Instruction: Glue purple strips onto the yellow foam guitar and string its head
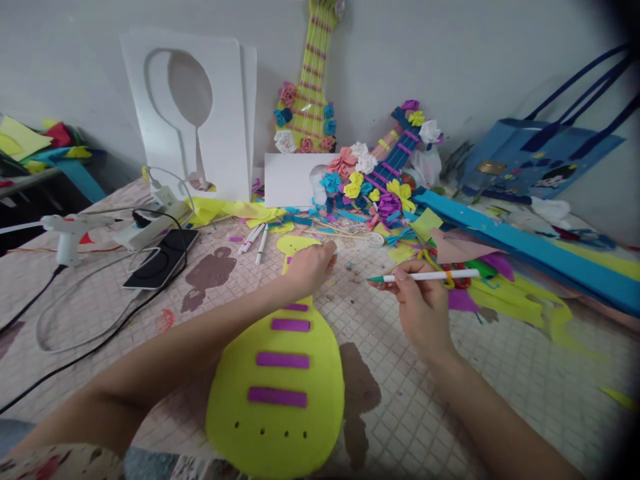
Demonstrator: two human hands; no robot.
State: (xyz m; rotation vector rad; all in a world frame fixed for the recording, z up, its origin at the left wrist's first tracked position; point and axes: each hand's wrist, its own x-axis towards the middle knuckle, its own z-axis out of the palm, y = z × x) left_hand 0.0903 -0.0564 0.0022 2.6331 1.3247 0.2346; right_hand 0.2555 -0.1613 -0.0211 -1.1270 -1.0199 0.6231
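Observation:
A yellow guitar-shaped cutout [285, 373] lies on the table in front of me, with purple strips across it and several small dark holes near its wide lower end. Over its narrow neck is my left hand [311, 268], fingers curled together and pointing right; whatever they may pinch is hidden. My right hand [425, 313] grips a white marker pen [433, 275] level above the table, right of the cutout, its green tip pointing left. More white marker pens [261, 244] lie beyond my left forearm.
Finished paper-flower guitars [313, 87] lean on the wall beside white cutout boards [225, 120]. A glue gun [67, 233], a phone [163, 259] and cables lie left. Coloured paper scraps [520, 300], long blue strips [530, 243] and a blue bag [545, 157] are right.

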